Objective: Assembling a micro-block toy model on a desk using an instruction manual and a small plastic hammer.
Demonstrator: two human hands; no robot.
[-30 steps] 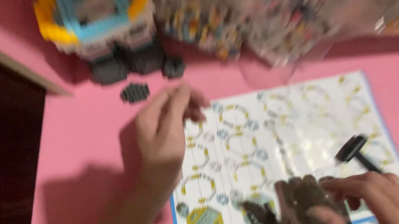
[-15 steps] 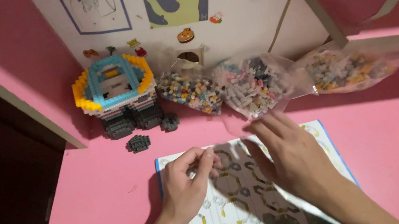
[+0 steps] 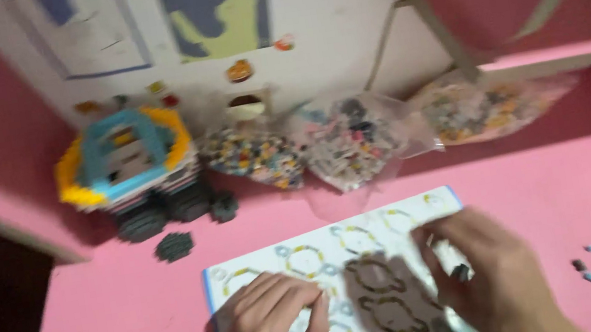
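Observation:
An instruction sheet (image 3: 370,245) with ring-shaped diagrams lies on the pink table (image 3: 124,324). My left hand (image 3: 269,330) rests on its left part, fingers curled, touching the paper. My right hand (image 3: 488,278) lies over the sheet's right side and seems to pinch a small dark piece (image 3: 461,271) between thumb and fingers; blur hides the grip. A brown shadow-like patch covers the sheet's middle between both hands.
A partly built block model (image 3: 128,171) in blue, yellow and dark grey stands at the back left, with a loose dark wheel piece (image 3: 173,247) before it. Three clear bags of small bricks (image 3: 343,143) lie along the wall. Tiny loose pieces (image 3: 588,267) lie at right.
The view has tilted upward from the sheet toward the wall over the second. My hands have slid lower on the sheet, and my right hand has moved to its right side.

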